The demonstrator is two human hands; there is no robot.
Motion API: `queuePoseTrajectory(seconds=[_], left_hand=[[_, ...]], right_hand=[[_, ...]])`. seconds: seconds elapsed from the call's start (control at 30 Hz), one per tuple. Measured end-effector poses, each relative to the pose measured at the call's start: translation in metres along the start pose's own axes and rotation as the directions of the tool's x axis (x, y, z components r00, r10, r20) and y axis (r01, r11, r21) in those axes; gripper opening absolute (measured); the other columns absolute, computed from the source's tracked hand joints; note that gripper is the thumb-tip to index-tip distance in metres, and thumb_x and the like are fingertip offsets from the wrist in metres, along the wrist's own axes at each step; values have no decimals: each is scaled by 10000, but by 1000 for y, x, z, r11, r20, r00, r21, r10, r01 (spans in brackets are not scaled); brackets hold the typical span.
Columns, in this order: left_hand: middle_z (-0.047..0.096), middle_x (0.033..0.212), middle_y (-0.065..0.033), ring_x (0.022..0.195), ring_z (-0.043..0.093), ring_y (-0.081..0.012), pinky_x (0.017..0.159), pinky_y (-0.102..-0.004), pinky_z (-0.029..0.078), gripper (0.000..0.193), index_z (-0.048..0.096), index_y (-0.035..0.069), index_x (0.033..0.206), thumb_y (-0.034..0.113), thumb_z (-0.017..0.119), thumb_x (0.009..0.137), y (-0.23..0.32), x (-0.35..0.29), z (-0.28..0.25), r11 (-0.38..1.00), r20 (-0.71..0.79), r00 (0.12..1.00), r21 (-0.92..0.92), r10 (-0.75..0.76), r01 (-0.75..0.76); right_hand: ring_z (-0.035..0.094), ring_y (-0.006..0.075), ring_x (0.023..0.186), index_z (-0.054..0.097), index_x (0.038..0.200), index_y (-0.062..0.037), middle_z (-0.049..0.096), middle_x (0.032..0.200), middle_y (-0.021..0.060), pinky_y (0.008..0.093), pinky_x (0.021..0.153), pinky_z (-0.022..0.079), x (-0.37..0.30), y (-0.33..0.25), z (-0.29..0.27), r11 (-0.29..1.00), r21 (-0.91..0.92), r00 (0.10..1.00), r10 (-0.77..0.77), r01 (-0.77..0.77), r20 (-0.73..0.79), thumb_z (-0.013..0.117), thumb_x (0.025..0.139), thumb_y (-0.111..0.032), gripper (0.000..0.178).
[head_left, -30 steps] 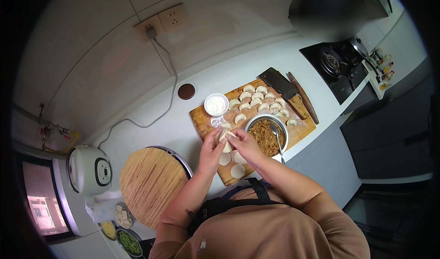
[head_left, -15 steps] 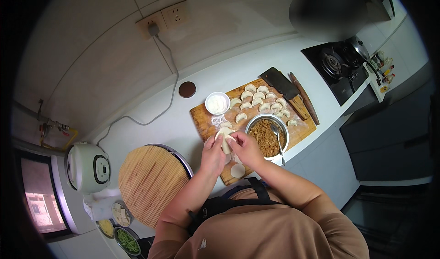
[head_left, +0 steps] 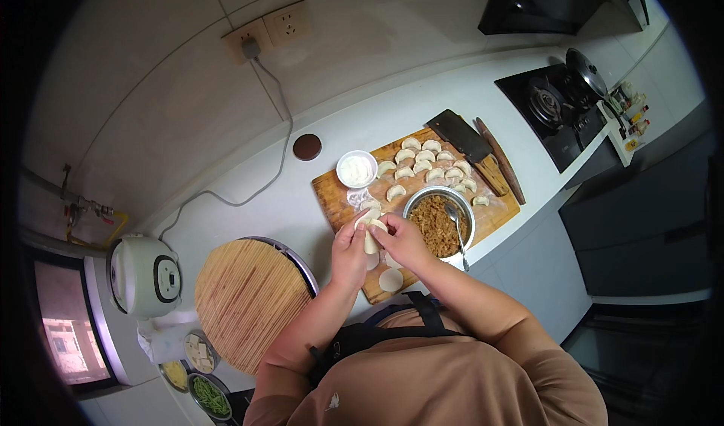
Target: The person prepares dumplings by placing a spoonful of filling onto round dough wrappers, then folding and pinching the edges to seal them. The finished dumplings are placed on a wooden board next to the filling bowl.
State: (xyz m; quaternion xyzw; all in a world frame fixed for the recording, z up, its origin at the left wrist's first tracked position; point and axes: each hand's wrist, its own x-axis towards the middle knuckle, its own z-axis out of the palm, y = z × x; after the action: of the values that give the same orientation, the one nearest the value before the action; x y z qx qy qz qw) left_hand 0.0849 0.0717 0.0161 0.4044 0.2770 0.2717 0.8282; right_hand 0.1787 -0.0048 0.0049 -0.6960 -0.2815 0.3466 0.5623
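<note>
Both hands meet over the near left part of a wooden cutting board (head_left: 329,192). My left hand (head_left: 348,249) and my right hand (head_left: 402,239) are closed around one folded dumpling (head_left: 371,239), pale and bent, pinched by thumbs and fingers. Flat round dumpling wrappers (head_left: 391,279) lie beneath and near my hands. Just right of my right hand stands a metal bowl of brown filling (head_left: 431,225) with a spoon (head_left: 457,233) in it. Several shaped dumplings (head_left: 424,166) sit on the far side of the board. A white bowl of flour (head_left: 357,169) stands at its far left corner.
A cleaver (head_left: 460,137) and a rolling pin (head_left: 500,160) lie at the board's right end. To the left are a round wooden lid (head_left: 253,301), a rice cooker (head_left: 143,276) and bowls of green vegetables (head_left: 210,396). A gas stove (head_left: 544,105) is at far right.
My fingers have shifted slightly along the dumpling, which is still between both hands. A dark blurred shape at upper right is gone, leaving the range hood and pan lid in plain view.
</note>
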Motion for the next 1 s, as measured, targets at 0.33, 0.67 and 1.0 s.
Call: queuePoseTrajectory(seconds=[0.33, 0.67, 1.0], left_hand=[[552, 1122, -140, 1032, 549, -225, 904, -350, 450, 292, 450, -23, 1198, 135, 369, 966, -1, 8, -6, 954, -104, 984, -279, -148, 114], [565, 1113, -134, 991, 572, -209, 862, -332, 481, 282, 480, -29, 1178, -10, 448, 898, 0, 6, -4, 985, -38, 997, -163, -66, 59], [528, 1154, -142, 1059, 532, -233, 917, -361, 454, 330, 438, -17, 1224, -52, 416, 897, -3, 21, -25, 962, -138, 987, -268, -85, 46]], right_hand=[[532, 81, 631, 597, 829, -55, 585, 737, 3, 216, 572, 448, -12, -9, -2, 840, 405, 932, 344, -360, 116, 573, 885, -253, 208], [532, 85, 652, 591, 890, -23, 595, 780, 22, 230, 583, 443, -8, -9, 4, 911, 321, 966, 247, -257, 72, 612, 861, -221, 202], [544, 82, 640, 597, 858, -55, 599, 759, 13, 221, 566, 458, -11, 9, 0, 846, 382, 927, 360, -372, 106, 609, 862, -218, 164]])
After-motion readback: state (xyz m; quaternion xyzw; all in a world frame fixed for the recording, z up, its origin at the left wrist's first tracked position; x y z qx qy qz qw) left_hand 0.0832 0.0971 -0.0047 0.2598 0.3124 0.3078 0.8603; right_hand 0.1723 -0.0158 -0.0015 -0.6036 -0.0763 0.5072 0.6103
